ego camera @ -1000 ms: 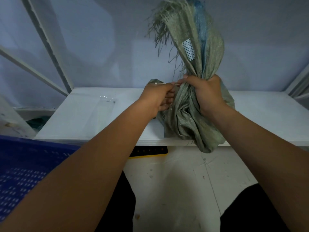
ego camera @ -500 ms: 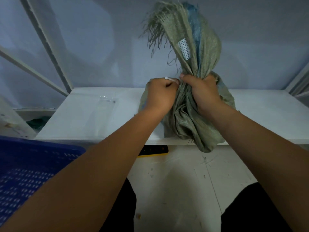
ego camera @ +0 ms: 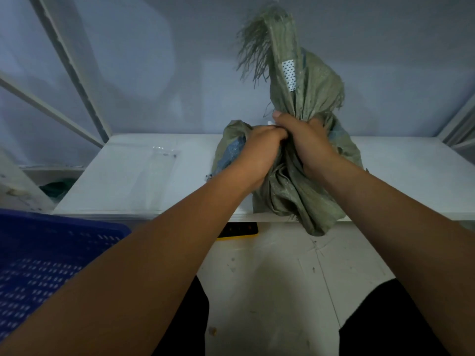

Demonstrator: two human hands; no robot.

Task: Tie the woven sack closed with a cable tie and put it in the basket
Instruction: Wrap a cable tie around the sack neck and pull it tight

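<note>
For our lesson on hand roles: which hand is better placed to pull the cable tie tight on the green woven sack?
Probably left: the left hand curls at the white cable tie, while the right hand grips the bunched neck of the green woven sack.

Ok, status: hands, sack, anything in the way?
Right hand grips sack neck, on table. Left hand curled on cable tie, mostly hidden. Basket lower left, nothing blocking.

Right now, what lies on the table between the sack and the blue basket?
A clear plastic bag lies flat on the white table, seen in the head view.
</note>
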